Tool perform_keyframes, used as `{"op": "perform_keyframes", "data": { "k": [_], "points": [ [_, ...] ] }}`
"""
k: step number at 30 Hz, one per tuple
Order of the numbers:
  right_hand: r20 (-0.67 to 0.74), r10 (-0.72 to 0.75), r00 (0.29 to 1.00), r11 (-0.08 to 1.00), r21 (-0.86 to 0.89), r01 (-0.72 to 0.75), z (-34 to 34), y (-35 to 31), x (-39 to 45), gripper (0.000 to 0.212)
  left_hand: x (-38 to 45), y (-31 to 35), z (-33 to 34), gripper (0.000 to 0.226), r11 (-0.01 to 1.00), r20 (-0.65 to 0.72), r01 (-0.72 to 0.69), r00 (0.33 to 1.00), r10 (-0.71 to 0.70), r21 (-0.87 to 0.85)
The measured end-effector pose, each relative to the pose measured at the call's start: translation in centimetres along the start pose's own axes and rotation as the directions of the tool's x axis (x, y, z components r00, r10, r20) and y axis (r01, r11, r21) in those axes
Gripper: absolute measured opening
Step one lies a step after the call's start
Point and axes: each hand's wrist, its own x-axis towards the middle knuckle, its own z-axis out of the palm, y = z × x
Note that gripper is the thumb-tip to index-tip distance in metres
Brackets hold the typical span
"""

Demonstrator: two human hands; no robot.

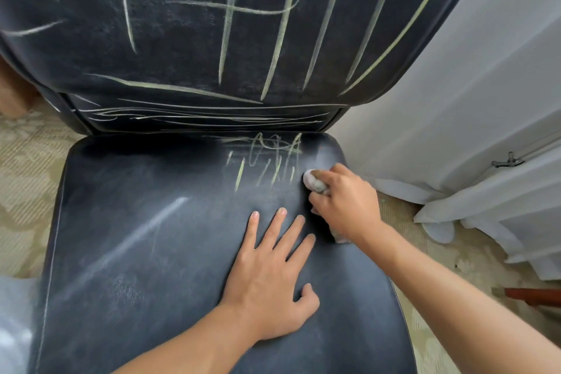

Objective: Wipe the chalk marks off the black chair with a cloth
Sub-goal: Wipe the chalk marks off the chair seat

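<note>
- We look down on a black chair (145,252), its seat filling the lower middle of the view and its backrest (188,24) rising across the top.
- Our right hand (346,203) grips a small balled cloth (314,181), fingers curled round it; the white wad shows at the fingertips and a bit more peeks out under the wrist.
- The cloth presses on the seat near its back right corner, just right of the chalk marks (267,161) left there.
- Those seat marks are short pale green strokes and a scribble, close to the gap below the backrest.
- The seat patch beside and behind the cloth looks hazy and grey.
- Our left hand (273,270) lies flat on the seat, fingers straight and spread, holding nothing; its fingertips come near the right hand but stay apart from it.
- The front and left of the seat carry only faint whitish smears.
- The backrest bears many long green-white chalk lines, mostly upright, with a few crossing strokes and a band of thin lines along its lower edge.
- A white curtain (485,115) hangs to the right of the chair, its hem gathered on a patterned beige carpet (27,191).
- A reddish-brown object (531,296) pokes in at the right edge; we cannot tell what it is.
</note>
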Motion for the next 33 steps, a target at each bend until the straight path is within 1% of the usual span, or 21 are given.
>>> {"op": "perform_keyframes", "data": {
  "k": [2,3,5,6,9,14,16,19,22,25,30,33],
  "points": [
    [-0.046,0.013,0.999,1.0,0.005,-0.013,0.7,-0.2,-0.8,0.019,-1.0,-2.5,-0.6,0.075,0.998,-0.025,-0.043,0.999,0.045,0.056],
    [-0.067,0.01,0.998,1.0,0.018,-0.009,1.0,-0.4,-0.7,0.021,-1.6,-3.9,-1.0,0.076,0.996,-0.035,-0.027,0.999,0.03,0.086],
    [-0.091,0.008,0.996,0.999,0.054,-0.003,1.2,-0.8,0.3,0.025,-2.2,-5.9,-1.6,0.079,0.991,-0.035,0.053,0.998,-0.049,0.119],
    [-0.1,0.0,0.995,0.999,0.053,0.005,1.3,-1.0,1.2,0.026,-2.3,-6.2,-1.7,0.08,0.989,-0.021,0.077,0.997,-0.075,0.127],
    [-0.109,-0.009,0.994,0.999,0.047,0.015,1.1,-1.8,5.2,0.028,-2.1,-5.9,-1.5,0.081,0.988,-0.002,0.068,0.998,-0.068,0.138],
    [-0.065,0.078,0.995,0.991,0.11,-0.07,0.3,-3.6,11.0,0.028,-2.2,-6.2,-1.5,0.079,0.987,-0.015,0.079,0.997,-0.077,0.138],
    [-0.045,0.096,0.994,0.988,0.128,-0.09,0.1,-3.7,11.1,0.028,-2.3,-6.2,-1.5,0.078,0.988,-0.016,0.072,0.997,-0.071,0.136],
    [-0.006,0.105,0.994,0.986,0.134,-0.103,-0.4,-3.2,9.0,0.028,-2.3,-6.3,-1.4,0.077,0.989,-0.024,0.081,0.997,-0.079,0.121],
    [0.033,0.066,0.997,0.996,0.059,-0.068,-0.4,-2.1,5.5,0.02,-2.2,-6.3,-1.3,0.077,0.991,-0.032,0.08,0.996,-0.077,0.112],
    [0.026,0.021,0.999,1.0,0.019,-0.021,-0.1,-1.7,3.5,0.017,-2.3,-6.3,-1.2,0.078,0.991,-0.045,0.08,0.996,-0.075,0.105],
    [-0.036,0.036,0.999,0.998,0.051,-0.034,0.6,-2.8,7.2,0.019,-2.2,-6.3,-1.1,0.078,0.991,-0.052,0.077,0.996,-0.072,0.11],
    [-0.025,0.073,0.997,0.989,0.127,-0.07,0.6,-3.4,10.2,0.025,-2.2,-6.3,-1.1,0.078,0.99,-0.042,0.076,0.997,-0.072,0.115]
  ]
}}
